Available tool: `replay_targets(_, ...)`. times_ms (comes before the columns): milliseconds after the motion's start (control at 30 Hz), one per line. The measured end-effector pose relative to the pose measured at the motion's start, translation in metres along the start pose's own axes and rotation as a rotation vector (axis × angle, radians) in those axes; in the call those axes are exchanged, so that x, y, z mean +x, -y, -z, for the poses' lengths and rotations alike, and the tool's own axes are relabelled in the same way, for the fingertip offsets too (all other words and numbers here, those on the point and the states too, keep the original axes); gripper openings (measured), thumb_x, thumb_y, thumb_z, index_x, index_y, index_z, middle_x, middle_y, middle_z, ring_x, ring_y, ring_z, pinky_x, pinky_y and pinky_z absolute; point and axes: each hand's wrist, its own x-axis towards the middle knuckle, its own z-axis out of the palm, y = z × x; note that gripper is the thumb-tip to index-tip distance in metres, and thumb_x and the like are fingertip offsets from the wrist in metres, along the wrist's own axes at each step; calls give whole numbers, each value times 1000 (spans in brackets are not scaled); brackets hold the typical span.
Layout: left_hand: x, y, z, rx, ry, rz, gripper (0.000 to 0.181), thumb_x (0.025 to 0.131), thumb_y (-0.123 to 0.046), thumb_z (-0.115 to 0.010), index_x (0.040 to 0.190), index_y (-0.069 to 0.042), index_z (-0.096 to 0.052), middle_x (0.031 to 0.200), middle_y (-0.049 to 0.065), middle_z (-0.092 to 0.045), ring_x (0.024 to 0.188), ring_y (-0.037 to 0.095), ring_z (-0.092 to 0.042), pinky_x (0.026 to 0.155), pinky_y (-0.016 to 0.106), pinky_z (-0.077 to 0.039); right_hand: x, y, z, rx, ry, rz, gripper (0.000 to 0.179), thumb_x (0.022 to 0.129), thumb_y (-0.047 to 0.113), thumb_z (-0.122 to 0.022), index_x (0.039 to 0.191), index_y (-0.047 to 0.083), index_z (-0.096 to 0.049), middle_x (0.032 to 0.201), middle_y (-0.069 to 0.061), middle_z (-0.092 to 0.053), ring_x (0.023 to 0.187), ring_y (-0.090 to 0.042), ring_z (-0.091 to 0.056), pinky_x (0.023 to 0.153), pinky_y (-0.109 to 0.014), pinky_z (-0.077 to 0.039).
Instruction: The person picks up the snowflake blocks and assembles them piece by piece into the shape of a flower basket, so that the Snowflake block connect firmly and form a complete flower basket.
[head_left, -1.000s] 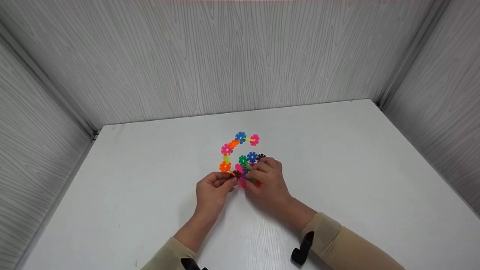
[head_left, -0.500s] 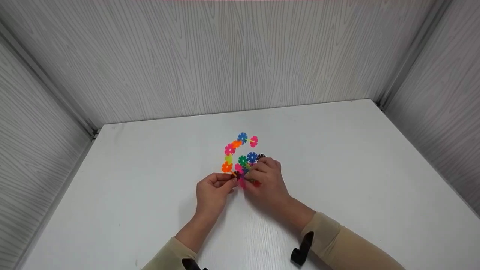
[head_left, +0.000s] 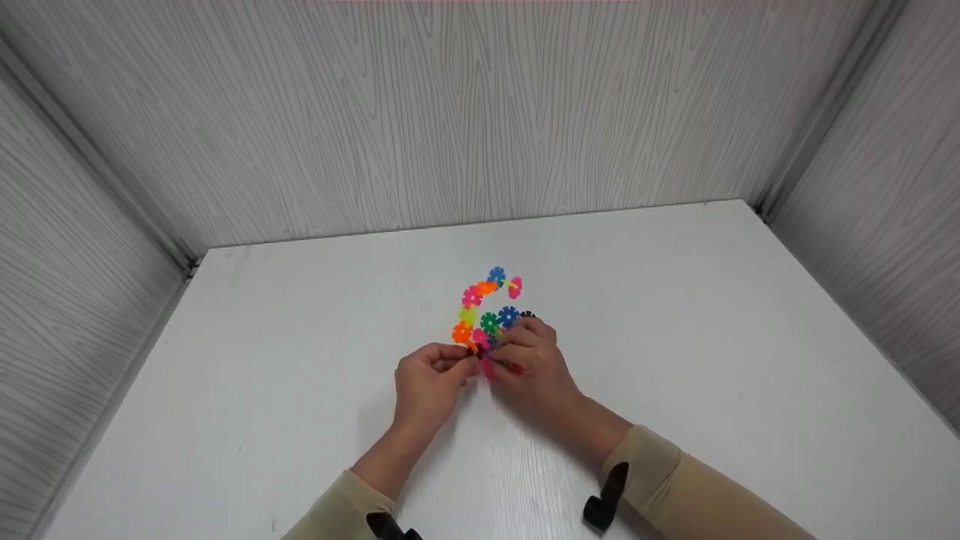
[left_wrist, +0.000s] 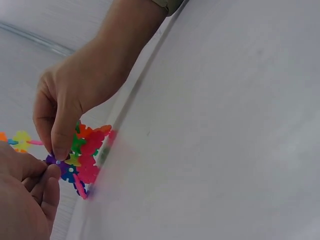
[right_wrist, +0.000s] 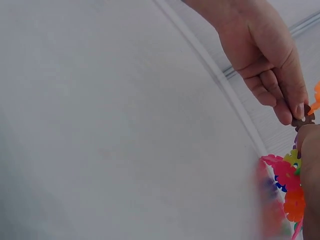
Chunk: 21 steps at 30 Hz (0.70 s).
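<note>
In the head view, my left hand [head_left: 427, 386] pinches a brown notched snowflake disc [right_wrist: 303, 120] between thumb and forefinger. From that disc a curved chain of linked discs rises, with an orange disc [head_left: 462, 333] low down and a blue disc [head_left: 496, 276] near its far end. My right hand [head_left: 537, 369] grips a colourful cluster of interlocked discs, pinching a purple disc [left_wrist: 52, 160]. The brown and purple discs meet between the two hands; whether they are slotted together is hidden by fingers. A green disc [head_left: 490, 323] and a dark blue disc [head_left: 508, 316] show beyond my right fingers.
A white table [head_left: 285, 360] lies beneath both hands. Grey wood-grain panels [head_left: 450, 112] enclose its back and sides. Black straps [head_left: 604, 499] hang at the beige sleeves [head_left: 697, 487].
The disc chain has swung to the right, its far end coming slightly nearer. My left hand has shifted a little right toward the right hand, which stays nearly still.
</note>
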Motion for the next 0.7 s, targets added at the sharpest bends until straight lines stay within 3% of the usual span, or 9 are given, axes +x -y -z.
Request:
replay_targets(133,1,0,-1,29,-4,-12,11,95,-7,-81,104,-4,-77,100,7,-78,88,23,-79,80,27,-62,0,-1,0,1,18,12,14,78,4,-93,87,8,-83,94,-3,-74,107,-32,-61,93,-46,-47)
replay_targets(467,1,3,-2,17,5,-24,12,95,-8,-80,106,-6,-76,102,6,-77,89,19,-78,82,27,-62,0,0,1,-21,25,-26,15,77,5,-94,87,9,-83,95,-3,-74,109,-28,-61,92,-46,-47)
replay_targets(700,3,8,3,9,-4,-35,13,96,-8,-80,108,-5,-76,105,7,-78,94,20,-77,84,25,-62,1,5,16,26,115,-99,26,78,18,-97,99,10,-84,103,-2,-75,112,-27,-61,98,-48,-50)
